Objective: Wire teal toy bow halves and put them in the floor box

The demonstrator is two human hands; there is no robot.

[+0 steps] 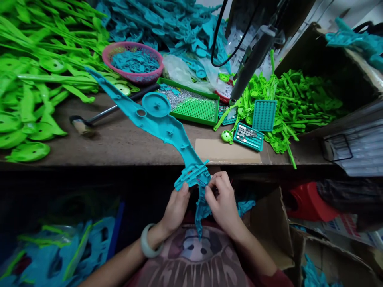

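A long, curved teal plastic toy-bow half (167,129) slants up from my lap across the table's front edge, its ribbed inner side facing me. My left hand (177,205) holds its handle part from the left, the thumb on the teal plastic. At the other side of the handle, my right hand (222,197) is closed with thumb and fingertips pinched against the piece. Whatever small thing sits between those fingertips is hidden. The bow's lower end points down toward my shirt.
Green plastic parts (32,79) and teal parts (167,24) are heaped behind. A pink basket (133,75), a green tray (196,109) of small metal pieces, a hammer (82,124) and a teal screw tray (248,136) lie on the table (140,147). An electric screwdriver (253,59) hangs at right.
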